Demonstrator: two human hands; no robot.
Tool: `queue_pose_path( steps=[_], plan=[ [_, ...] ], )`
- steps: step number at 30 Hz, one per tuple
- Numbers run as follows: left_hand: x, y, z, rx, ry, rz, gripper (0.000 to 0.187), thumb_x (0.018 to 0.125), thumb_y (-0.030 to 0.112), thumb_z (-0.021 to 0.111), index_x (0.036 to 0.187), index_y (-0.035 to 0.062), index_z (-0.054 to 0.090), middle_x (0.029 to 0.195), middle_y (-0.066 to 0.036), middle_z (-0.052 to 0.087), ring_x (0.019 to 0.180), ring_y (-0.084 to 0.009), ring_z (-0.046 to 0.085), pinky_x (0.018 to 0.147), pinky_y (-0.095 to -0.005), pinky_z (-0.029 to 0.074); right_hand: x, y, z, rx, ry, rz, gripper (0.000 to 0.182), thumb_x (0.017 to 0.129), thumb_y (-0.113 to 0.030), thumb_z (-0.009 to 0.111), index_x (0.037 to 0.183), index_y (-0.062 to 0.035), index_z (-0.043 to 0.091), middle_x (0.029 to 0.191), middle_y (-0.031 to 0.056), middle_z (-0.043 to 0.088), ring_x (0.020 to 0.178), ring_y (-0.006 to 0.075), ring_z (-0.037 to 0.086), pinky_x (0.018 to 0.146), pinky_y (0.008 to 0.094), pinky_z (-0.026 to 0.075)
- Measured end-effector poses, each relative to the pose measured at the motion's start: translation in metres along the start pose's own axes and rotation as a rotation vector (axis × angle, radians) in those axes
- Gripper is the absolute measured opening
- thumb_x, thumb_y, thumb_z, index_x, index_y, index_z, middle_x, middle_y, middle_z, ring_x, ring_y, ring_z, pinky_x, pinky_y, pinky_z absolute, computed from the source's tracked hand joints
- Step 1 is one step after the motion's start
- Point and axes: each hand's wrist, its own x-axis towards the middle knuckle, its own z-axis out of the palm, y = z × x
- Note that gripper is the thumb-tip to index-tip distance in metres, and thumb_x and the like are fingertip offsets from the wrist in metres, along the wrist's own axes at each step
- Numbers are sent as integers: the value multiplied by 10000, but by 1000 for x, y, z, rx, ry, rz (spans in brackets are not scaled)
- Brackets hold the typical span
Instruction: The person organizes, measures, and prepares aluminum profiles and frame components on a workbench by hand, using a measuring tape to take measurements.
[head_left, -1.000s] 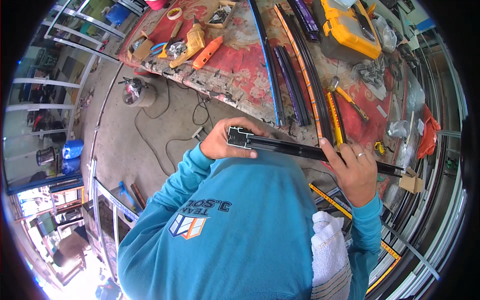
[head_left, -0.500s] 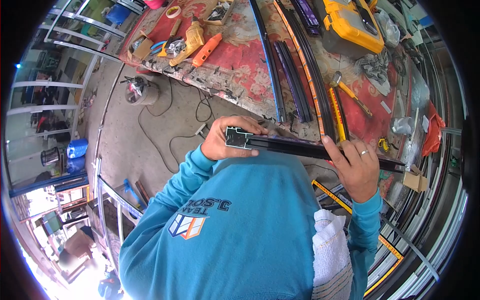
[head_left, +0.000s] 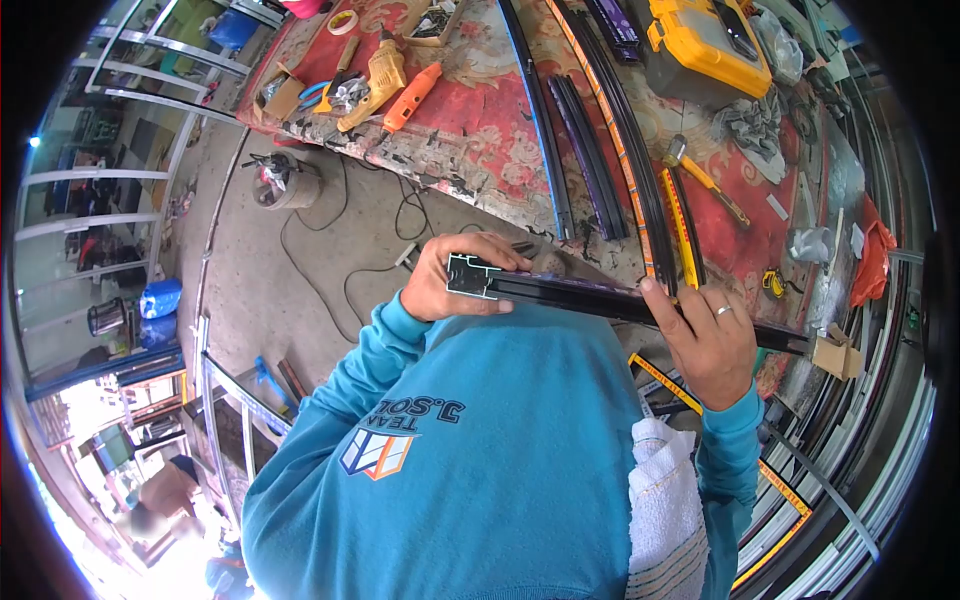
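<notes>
A long black metal profile (head_left: 580, 293) lies across the front of my body, its cut hollow end facing left. My left hand (head_left: 437, 283) wraps round that end, thumb below and fingers above. Farther along to the right, my right hand (head_left: 706, 338) grips the same profile from the near side, a ring on one finger. The profile's far end reaches past the right hand toward a small cardboard piece (head_left: 837, 356). Just beyond the profile, more black profiles (head_left: 592, 165) and a yellow-labelled strip (head_left: 683, 232) lie on the table.
The table (head_left: 480, 150) has a worn red patterned cover. On it are a hammer (head_left: 708, 182), a yellow-lidded toolbox (head_left: 708, 55), a drill (head_left: 384, 84), an orange tool (head_left: 412, 97) and a tape measure (head_left: 774, 284). A bucket (head_left: 284, 182) and cables lie on the floor.
Both hands keep their hold on the profile, which has shifted very slightly to the left. The view has moved a little; otherwise little differs.
</notes>
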Motion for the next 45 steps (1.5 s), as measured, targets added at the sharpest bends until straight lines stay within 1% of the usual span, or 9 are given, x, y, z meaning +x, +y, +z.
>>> queue_pose_path(
  steps=[5,8,21,23,36,39,41,43,45],
  plan=[
    [-1,2,-19,-47,-26,27,435,588,-26,864,983,18,688,1007,-183,722,1007,-303,670,951,-443,470,14,-16,-17,-5,-1,14,550,818,-95,616,1364,-132,561,908,83,556,794,230,568,673,351,482],
    [-1,1,-30,-82,-53,113,488,596,61,894,1021,59,654,1007,-167,714,994,-326,684,1020,-537,429,24,-21,-29,-24,12,-16,550,824,-106,606,1371,-136,553,931,99,574,783,229,577,654,352,486],
    [-1,0,-22,-73,16,74,487,587,64,891,1010,73,650,1004,-150,709,983,-318,684,1027,-529,428,34,-8,-28,-39,-8,-123,533,813,-125,578,1345,-155,584,934,91,566,738,200,544,636,324,453],
    [-1,3,-19,-118,60,53,460,576,-41,863,993,15,677,989,-199,708,979,-310,667,907,-469,462,35,-7,-25,24,-20,-107,518,814,-125,580,1331,-150,595,924,82,556,745,195,547,636,325,441],
    [-6,-2,-20,-61,92,-3,464,567,-55,867,987,-6,676,1013,-198,693,1005,-297,662,914,-431,509,33,5,-10,72,-12,-88,510,820,-127,572,1324,-187,614,916,43,551,793,195,563,661,335,445],
    [-6,-1,-19,-18,136,-3,464,575,-55,863,996,1,675,1022,-185,701,1023,-285,667,928,-418,514,29,14,0,123,-31,-47,505,812,-120,605,1314,-175,619,938,41,581,803,208,572,682,353,456],
    [-6,-2,-15,21,181,5,464,582,-56,858,1004,5,674,1028,-175,705,1031,-273,670,930,-405,521,18,18,34,364,51,147,508,794,-123,656,1300,-139,617,980,53,619,847,235,592,725,368,468],
    [-10,-4,-14,-66,373,-123,445,626,-53,812,1035,20,654,1050,-155,702,1029,-288,677,939,-442,525,4,23,49,441,34,166,504,785,-144,703,1279,-98,615,1023,85,642,895,279,602,771,401,473],
    [-15,-12,-16,-76,539,-194,430,650,-56,794,1050,8,650,1064,-153,702,1014,-262,676,915,-419,543,-11,26,60,437,-18,414,499,797,-157,716,1276,-70,608,1062,118,646,960,329,605,829,427,472]
  ],
)
